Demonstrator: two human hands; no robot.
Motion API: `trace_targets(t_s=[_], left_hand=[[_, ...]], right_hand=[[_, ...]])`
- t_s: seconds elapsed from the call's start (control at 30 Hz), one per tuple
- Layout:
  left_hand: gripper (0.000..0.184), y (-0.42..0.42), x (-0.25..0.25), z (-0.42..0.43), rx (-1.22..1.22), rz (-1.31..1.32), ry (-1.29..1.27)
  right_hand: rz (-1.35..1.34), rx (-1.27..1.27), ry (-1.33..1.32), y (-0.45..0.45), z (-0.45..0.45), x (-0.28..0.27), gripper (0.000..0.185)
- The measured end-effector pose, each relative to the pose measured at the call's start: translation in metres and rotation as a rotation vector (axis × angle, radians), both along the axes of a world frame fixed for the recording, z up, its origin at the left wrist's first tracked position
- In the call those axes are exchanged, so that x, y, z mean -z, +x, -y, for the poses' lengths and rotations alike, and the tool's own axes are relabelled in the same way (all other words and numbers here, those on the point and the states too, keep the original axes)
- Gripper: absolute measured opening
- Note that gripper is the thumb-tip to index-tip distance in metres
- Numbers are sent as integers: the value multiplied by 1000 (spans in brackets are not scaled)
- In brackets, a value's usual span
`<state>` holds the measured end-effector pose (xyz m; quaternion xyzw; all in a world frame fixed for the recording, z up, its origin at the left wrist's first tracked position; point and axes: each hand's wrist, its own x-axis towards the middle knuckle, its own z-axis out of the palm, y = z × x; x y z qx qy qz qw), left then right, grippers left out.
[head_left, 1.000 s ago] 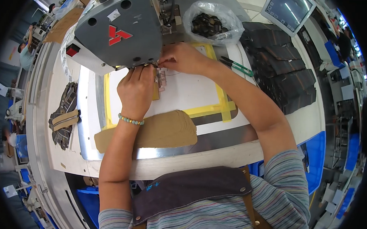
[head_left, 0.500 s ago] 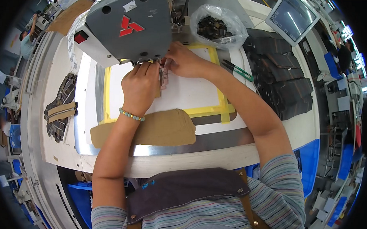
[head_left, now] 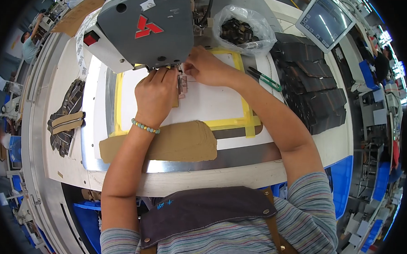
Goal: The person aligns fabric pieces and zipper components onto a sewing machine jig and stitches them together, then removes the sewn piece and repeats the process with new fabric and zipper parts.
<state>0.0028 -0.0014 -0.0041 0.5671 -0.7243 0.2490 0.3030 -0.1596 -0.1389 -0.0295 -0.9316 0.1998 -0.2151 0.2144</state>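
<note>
Under the grey sewing machine head (head_left: 146,28), both of my hands work close together. My left hand (head_left: 154,96) is closed, fingers bent down and pressed together beside a narrow brown strip (head_left: 175,100); what the fingertips hold is hidden. To the right of that strip stands a small pinkish, see-through piece (head_left: 184,86). My right hand (head_left: 208,68) has its fingers curled in at the right of this piece, with the thumb near its top. Its fingertips are partly behind the machine head, and I cannot make out what they grip. A folded tan cloth (head_left: 183,142) lies under my left forearm.
Green-handled tweezers (head_left: 265,79) and stacked dark fabric pieces (head_left: 310,81) lie at right. Behind stand a plastic bag of small dark pieces (head_left: 242,32) and a screen (head_left: 324,21). Dark striped straps (head_left: 67,117) lie left. Yellow tape (head_left: 221,123) borders the white work sheet.
My right fingers have shifted slightly away from the pinkish piece, leaving more of it showing. My left hand stays nearly in place. The whole view has moved very slightly.
</note>
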Motion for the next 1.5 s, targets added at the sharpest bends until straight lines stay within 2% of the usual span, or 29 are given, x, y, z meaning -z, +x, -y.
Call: trace_targets(t_s=[0.17,0.3,0.37,0.47,0.57,0.67,0.77,0.8,0.87,0.93,0.97,1.07,1.1,1.2,1.23,1.43,1.5], left_hand=[[14,-4,-3,-1,5,1,39],[15,-2,-3,-1,30,-37,85],[15,-2,-9,-3,44,-45,152],[16,-7,-35,-11,74,-151,418],[18,2,-53,-23,153,-154,484],[19,19,-69,-47,84,-91,492],[18,44,-72,-78,98,-129,529],[17,53,-69,-88,70,-135,531],[16,63,-64,-104,49,-205,526],[15,70,-58,-118,-21,-321,552],[16,71,-63,-123,-51,-338,603],[19,78,-47,-126,-8,-320,581],[24,80,-42,-127,-9,-342,634],[29,78,-30,-128,134,-213,538],[35,75,-27,-129,119,-249,595],[37,59,-24,-128,165,-259,620],[38,56,-23,-128,183,-258,611]], right_hand=[[-179,-51,91,-23,19,-26,10],[-540,-193,225,-38,27,-52,13],[-639,-244,246,-49,16,-65,14],[-827,-212,224,-70,-3,-81,12],[-706,-111,196,-100,-26,-88,8],[-708,133,159,-136,-50,-102,11],[-487,223,2,-189,-52,-122,16],[-431,468,145,-200,-50,-132,20],[-210,624,-474,-253,-21,-103,33],[-377,970,-696,-279,3,-89,45],[-439,1042,-699,-290,11,-80,53],[-550,1117,-668,-298,26,-63,58],[-587,1103,-642,-298,30,-60,61],[-669,1107,-618,-295,43,-53,63],[-665,1124,-589,-294,47,-53,65],[-757,1145,-590,-296,61,-50,68],[-599,1177,-669,-294,54,-50,67]])
